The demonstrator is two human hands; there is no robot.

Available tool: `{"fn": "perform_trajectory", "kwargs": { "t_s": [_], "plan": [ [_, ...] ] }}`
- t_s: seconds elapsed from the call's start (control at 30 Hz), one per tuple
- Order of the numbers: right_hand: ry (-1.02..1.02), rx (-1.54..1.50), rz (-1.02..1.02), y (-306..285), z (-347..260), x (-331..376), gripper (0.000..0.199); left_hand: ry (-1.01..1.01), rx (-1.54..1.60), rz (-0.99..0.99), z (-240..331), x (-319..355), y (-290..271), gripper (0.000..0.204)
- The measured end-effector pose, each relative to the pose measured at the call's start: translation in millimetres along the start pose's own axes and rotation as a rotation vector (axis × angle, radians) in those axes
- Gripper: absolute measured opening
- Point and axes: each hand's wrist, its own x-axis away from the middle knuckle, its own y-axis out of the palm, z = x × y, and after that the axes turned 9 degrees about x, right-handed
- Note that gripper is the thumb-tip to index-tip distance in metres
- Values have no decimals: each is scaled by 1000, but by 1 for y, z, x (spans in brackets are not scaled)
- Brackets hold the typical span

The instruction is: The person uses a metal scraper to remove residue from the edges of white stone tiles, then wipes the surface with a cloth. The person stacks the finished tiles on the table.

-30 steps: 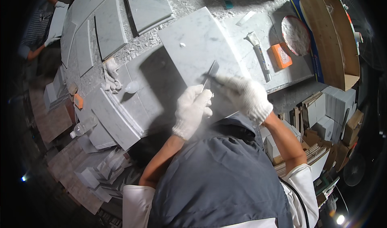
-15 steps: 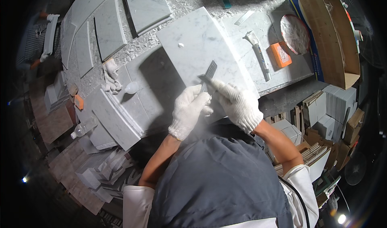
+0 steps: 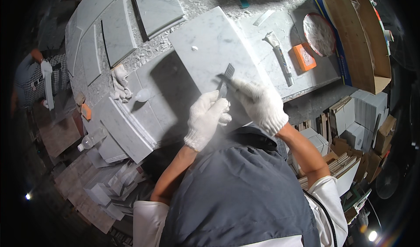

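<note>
My left hand (image 3: 205, 118), in a white knitted glove, is closed around a putty knife (image 3: 230, 68) whose blade points up and away. From the right, my right hand (image 3: 260, 105), gloved alike, grips a second flat dark blade, seemingly another putty knife (image 3: 222, 78), laid across the first. The two blades meet just beyond my fingertips; the handles are hidden in the gloves. Beneath them lies a pale grey-veined marble slab (image 3: 214, 37). A small white lump (image 3: 194, 48) rests on its upper part.
Right of the slab are a paste tube (image 3: 280, 59), an orange box (image 3: 304, 57), a round bag of white paste (image 3: 319, 34) and a cardboard box (image 3: 354, 37). More slabs (image 3: 118, 30), a crumpled glove (image 3: 120, 83) and a bottle (image 3: 90, 140) lie left. A co-worker's hand (image 3: 45, 67) holds a white strip.
The right-hand blade has shifted slightly across the left-hand one, and my right hand has moved a little to the right. At far left, the co-worker and the white strip have moved lower.
</note>
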Motion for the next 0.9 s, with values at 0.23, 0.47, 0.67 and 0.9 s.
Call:
{"fn": "perform_trajectory", "kwargs": {
  "t_s": [0.23, 0.47, 0.67, 0.9],
  "plan": [
    [290, -91, 45, -9, 12, -20, 32, -1, 5, -12, 2, 3, 2, 33],
    [119, -89, -38, -20, 15, -18, 32, -14, 21, -37, 0, 3, 3, 34],
    [-58, 142, -131, -23, 8, -13, 33, 31, -141, 31, -3, 2, 3, 38],
    [-56, 1, -139, -23, 12, -11, 36, 27, -156, 43, -2, 5, 4, 43]
  ]
}}
